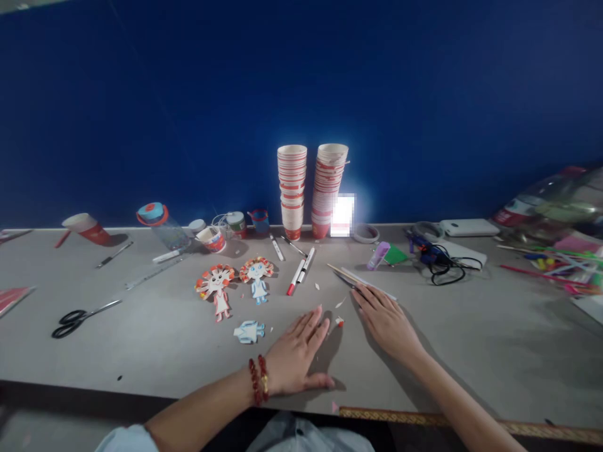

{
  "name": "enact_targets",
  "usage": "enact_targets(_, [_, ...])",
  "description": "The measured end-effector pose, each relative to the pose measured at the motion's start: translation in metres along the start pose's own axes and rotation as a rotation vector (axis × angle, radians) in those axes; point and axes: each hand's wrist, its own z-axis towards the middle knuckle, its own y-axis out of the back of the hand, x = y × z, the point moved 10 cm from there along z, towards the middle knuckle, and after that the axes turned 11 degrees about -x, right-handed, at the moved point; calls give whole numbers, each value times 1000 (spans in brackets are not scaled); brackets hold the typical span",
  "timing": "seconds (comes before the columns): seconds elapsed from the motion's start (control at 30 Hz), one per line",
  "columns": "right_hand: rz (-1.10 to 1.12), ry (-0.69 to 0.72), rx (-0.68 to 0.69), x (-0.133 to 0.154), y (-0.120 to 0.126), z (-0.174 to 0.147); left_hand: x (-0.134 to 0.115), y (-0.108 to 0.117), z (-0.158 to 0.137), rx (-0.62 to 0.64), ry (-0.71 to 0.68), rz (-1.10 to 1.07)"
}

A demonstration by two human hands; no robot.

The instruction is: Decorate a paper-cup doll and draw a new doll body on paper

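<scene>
My left hand (298, 351), with red beads at its wrist, rests palm down on the table, fingers stretched and holding nothing. Flat on the right lies my right hand (389, 323), its fingertips over or touching a thin dark pointed tool (345, 280) whose kind I cannot make out. A thin white stick (372, 280) runs beside those fingers. Between the hands is a small red-and-white scrap (340, 321). Left of my left hand lies a blue-outlined paper doll body (249, 332). Beyond it are a red paper doll (221, 295) and a blue paper doll (259, 289), each with a fringed head.
Two paper-cup stacks (293, 216) stand by the blue wall, next to a glowing white patch (342, 215). Markers (296, 277) lie before them. Black-handled scissors (75, 321) are at left, a bottle (164, 226) behind. Cables (438, 260) and a tape roll (366, 233) sit right.
</scene>
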Motion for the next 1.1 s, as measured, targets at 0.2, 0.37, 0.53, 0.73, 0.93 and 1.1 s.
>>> enact_targets(0.2, [1, 62, -48, 13, 2, 1, 29, 14, 67, -236, 102, -135])
enact_targets(0.37, [40, 130, -11, 30, 2, -7, 0, -2, 61, -145, -22, -208])
enact_targets(0.53, [192, 131, 114, 76, 2, -13, 3, 35, 15, -249, 106, -158])
enact_targets(0.73, [456, 372, 297, 151, -3, 2, 6, 46, -19, -228, 134, 22])
enact_targets(0.93, [213, 162, 167, 79, -17, 21, -1, 48, -36, -154, 71, 187])
enact_targets(1.1, [20, 67, 0, 48, -7, 20, -18, 38, -50, 34, -23, 223])
